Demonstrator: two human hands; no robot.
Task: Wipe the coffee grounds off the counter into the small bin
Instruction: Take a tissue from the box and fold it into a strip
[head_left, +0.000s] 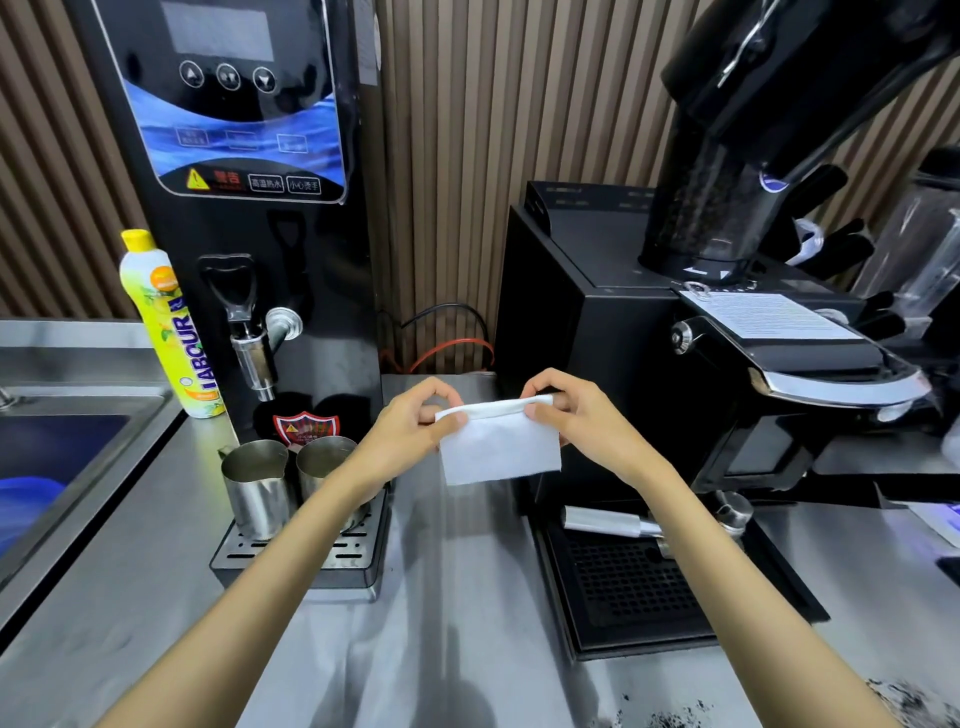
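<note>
A folded white cloth (498, 447) hangs in the air above the steel counter (447, 597), held by its top edge between both hands. My left hand (415, 421) pinches its left corner and my right hand (571, 415) pinches its right corner. Dark coffee grounds (675, 717) lie scattered on the counter at the bottom right, near my right forearm. No small bin is in view.
A black hot-water dispenser (249, 208) stands at the left with two steel pitchers (260, 483) on its drip tray. A yellow detergent bottle (166, 322) and a sink (62, 441) are further left. A black coffee grinder (727, 312) with its drip tray (634, 587) fills the right.
</note>
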